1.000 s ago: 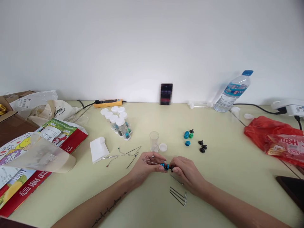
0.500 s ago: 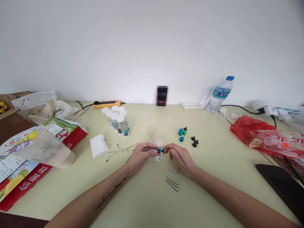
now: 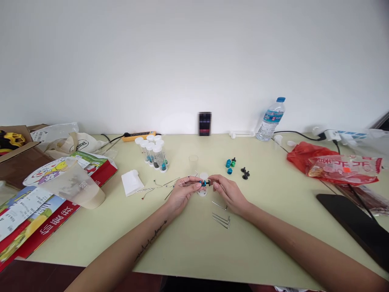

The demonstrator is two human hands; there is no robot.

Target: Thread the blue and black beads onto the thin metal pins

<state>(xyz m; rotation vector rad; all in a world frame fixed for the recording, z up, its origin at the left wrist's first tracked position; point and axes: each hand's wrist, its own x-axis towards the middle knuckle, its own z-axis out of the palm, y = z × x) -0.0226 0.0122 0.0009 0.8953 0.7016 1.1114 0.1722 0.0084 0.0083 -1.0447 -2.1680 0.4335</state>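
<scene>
In the middle of the table my left hand (image 3: 184,194) pinches a small blue fitting with a black flanged end (image 3: 204,183); thin metal wires also stick out along its fingers. My right hand (image 3: 229,192) is closed, its thumb and fingertips at the black end of the fitting. Behind and below the hands are white round caps (image 3: 203,175). A clear empty tube (image 3: 193,162) stands just beyond. Several hex keys (image 3: 221,220) lie near my right hand. Thin bent metal pieces (image 3: 154,184) are spread left of my left hand.
Capped clear tubes (image 3: 157,156) holding small parts stand at back left, near a white packet (image 3: 131,182). Blue and green fittings (image 3: 229,164) and black flanged pieces (image 3: 245,173) lie right of centre. A water bottle (image 3: 271,119) and a phone (image 3: 204,123) stand by the wall.
The view has shifted, showing more of the table's front edge. My right fingertips have come closer to the black end of the fitting; my left hand keeps its hold.
</scene>
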